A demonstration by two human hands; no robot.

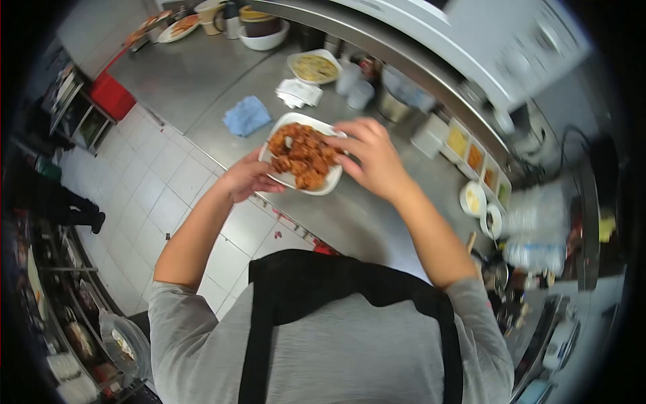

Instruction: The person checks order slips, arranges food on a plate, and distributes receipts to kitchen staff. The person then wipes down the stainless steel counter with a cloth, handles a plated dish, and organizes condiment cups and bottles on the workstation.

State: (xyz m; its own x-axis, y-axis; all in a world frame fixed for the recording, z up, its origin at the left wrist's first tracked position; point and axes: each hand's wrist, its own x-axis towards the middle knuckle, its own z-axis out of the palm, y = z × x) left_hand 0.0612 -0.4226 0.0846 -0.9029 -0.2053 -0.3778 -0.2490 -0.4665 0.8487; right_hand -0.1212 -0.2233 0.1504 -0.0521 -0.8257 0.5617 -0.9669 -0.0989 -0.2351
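Observation:
A white rounded-square dish [331, 186] is held above the edge of the steel counter, tilted a little. Glossy, reddish-brown chunks that look like fried chicken [303, 151] fill most of it. My left hand [247, 178] grips the dish at its lower left side, thumb near the rim and fingers underneath. From the right, my right hand [369, 153] reaches over the rim with fingers and thumb apart. Its fingertips are at the chunks on the right side; whether they pinch a piece cannot be made out.
On the steel counter [202, 81] lie a blue cloth [246, 116] and white napkins [298, 93], near a plate of yellowish food [315, 68]. Topping containers [473, 159] and small white bowls [473, 198] stand at right. A person's leg [81, 209] shows at far left.

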